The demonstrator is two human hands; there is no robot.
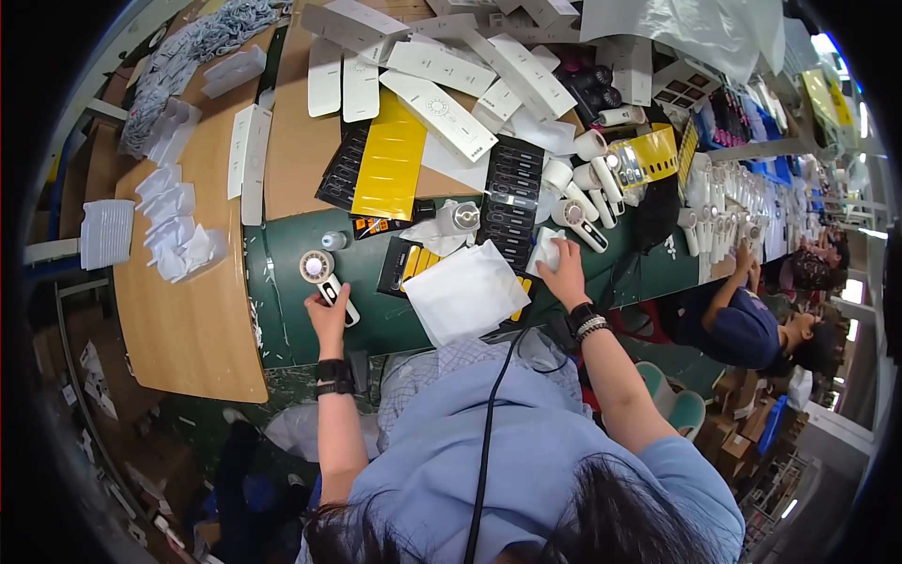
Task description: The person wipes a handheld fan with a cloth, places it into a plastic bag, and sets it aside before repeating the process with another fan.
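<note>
My left hand (326,320) is closed around the handle of a white handheld device with a round head (318,266), like a small handheld fan. It lies on or just over the green table mat. Further right, my right hand (564,274) has its fingers on a white folded piece (544,248), cloth or paper; I cannot tell which. Between my hands a white sheet (467,293) lies close to my body, partly over a black and yellow card (420,261). Beyond my left hand stands a small clear bottle (334,241).
White boxes (437,113) pile up at the back, near yellow label sheets (389,155) and black ones (512,202). Similar white devices (581,221) lie right. Folded white inserts (177,226) rest on the wooden table at left. A co-worker (742,320) sits at far right.
</note>
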